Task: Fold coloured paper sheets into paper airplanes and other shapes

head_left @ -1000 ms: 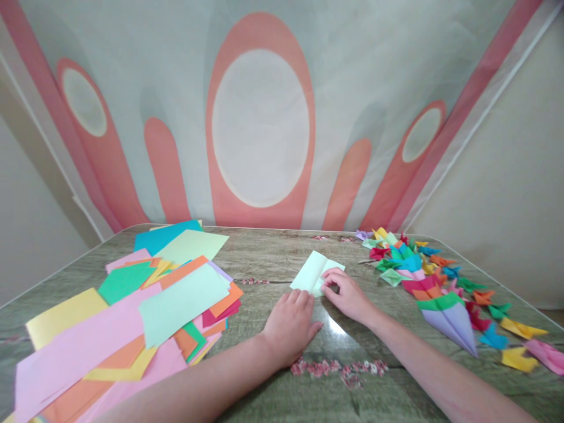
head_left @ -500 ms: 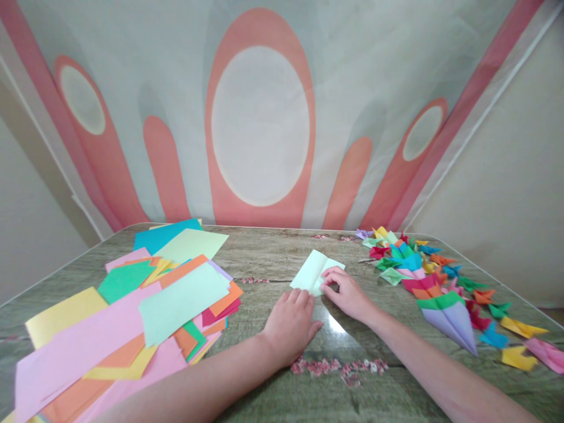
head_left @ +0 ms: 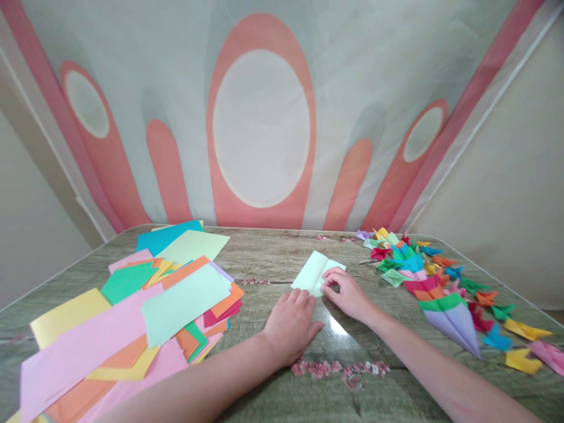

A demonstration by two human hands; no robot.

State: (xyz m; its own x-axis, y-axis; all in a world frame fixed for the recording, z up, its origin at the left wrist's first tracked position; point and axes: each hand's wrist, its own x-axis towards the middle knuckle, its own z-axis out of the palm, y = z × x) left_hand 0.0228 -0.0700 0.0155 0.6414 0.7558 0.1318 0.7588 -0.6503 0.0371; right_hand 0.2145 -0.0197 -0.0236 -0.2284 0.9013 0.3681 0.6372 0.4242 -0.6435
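- Creased pale-green paper sheet (head_left: 308, 273): centre of the frame, on the brown wood-grain desk (head_left: 259, 252).
- Left hand (head_left: 289, 324): spread flat, fingertips at the sheet's lower edge, grasping nothing.
- Right hand (head_left: 347, 294): half-curled, at the sheet's right side; cannot tell whether pinching it.
- Overlapping multicoloured paper sheets (head_left: 185, 305): lower left.
- Folded multicoloured paper pieces (head_left: 443, 301): right.
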